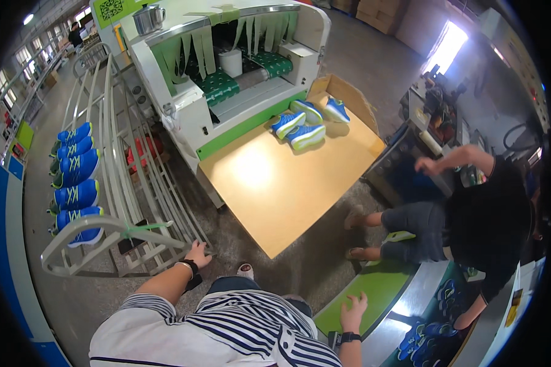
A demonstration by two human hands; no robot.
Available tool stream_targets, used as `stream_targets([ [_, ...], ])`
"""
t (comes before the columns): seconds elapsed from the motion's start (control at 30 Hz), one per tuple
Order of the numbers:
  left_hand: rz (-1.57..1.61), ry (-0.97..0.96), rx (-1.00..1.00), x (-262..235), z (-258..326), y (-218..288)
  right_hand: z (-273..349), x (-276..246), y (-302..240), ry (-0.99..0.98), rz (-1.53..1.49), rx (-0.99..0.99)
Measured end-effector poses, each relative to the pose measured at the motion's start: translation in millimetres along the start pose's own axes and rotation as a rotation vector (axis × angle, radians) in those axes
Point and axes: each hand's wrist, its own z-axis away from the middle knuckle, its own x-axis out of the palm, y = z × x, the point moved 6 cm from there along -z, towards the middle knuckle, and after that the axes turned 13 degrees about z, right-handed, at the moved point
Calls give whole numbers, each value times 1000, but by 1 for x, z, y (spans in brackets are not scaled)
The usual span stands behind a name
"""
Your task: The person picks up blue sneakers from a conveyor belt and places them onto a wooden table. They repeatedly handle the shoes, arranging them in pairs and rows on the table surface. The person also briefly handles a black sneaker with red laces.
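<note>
My left hand (198, 254) is low beside the near end of the metal shoe rack (107, 183). Its fingers are apart and close to the lower bars; whether they touch is unclear. My right hand (353, 313), fingers spread and nothing in it, hovers over a green work surface (373, 293). Blue sneakers (79, 168) with yellow-green trim stand in a row along the rack's left side. Several more blue sneakers (306, 136) lie at the far end of a tan tabletop (288, 196) in front of me.
Behind the tabletop stands a white machine (183, 116) with strip curtains and a green belt. On the right a co-worker (490, 214) in dark clothes reaches toward blue shoes (419, 342) by a conveyor. A cardboard piece (352, 98) edges the table's far corner.
</note>
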Motion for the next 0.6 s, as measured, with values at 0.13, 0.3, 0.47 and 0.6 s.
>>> stream_targets([
  [0.13,64,5,-25,-7,-16,-20,-68,4,-72,-73,33,-223],
  [0.3,210,103,-21,2,-17,-1,-170,16,-141,-145,-26,-497],
  [0.47,356,390,132,-21,-14,58,-315,26,-230,-101,56,-775],
  [0.6,407,616,193,-51,-17,135,-443,16,-322,58,178,-902],
])
